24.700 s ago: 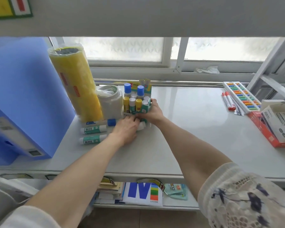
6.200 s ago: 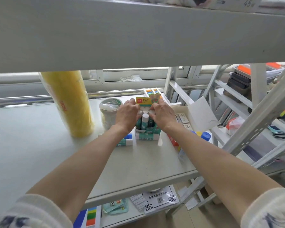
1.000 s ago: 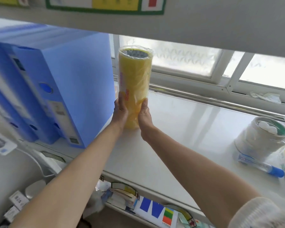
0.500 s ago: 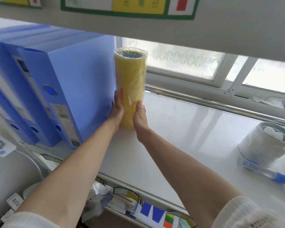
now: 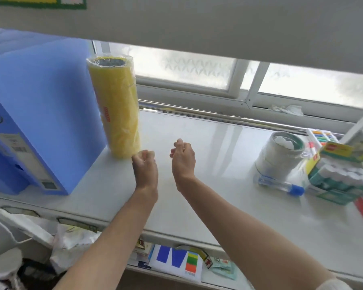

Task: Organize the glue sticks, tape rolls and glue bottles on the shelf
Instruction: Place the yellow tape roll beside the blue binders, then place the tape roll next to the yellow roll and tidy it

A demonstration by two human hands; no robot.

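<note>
A tall yellow stack of tape rolls (image 5: 116,107) in clear wrap stands upright on the white shelf (image 5: 208,185), tight against the blue file boxes. My left hand (image 5: 145,167) hovers just right of its base, empty, fingers loosely curled and apart. My right hand (image 5: 182,156) is further right, also empty with curled fingers. At the far right stand a white wrapped pack of tape rolls (image 5: 280,154), a glue bottle with a blue cap (image 5: 280,183) lying flat, and a green box of glue sticks (image 5: 340,178).
Blue file boxes (image 5: 36,114) fill the shelf's left end. A colourful paint set (image 5: 321,137) lies at the back right by the window rail. The upper shelf board (image 5: 197,24) hangs low overhead. Papers and packets sit on the lower shelf (image 5: 176,262).
Both hands have let go of the yellow tape stack and drawn back to the right. The stack now stands alone beside the blue file boxes.
</note>
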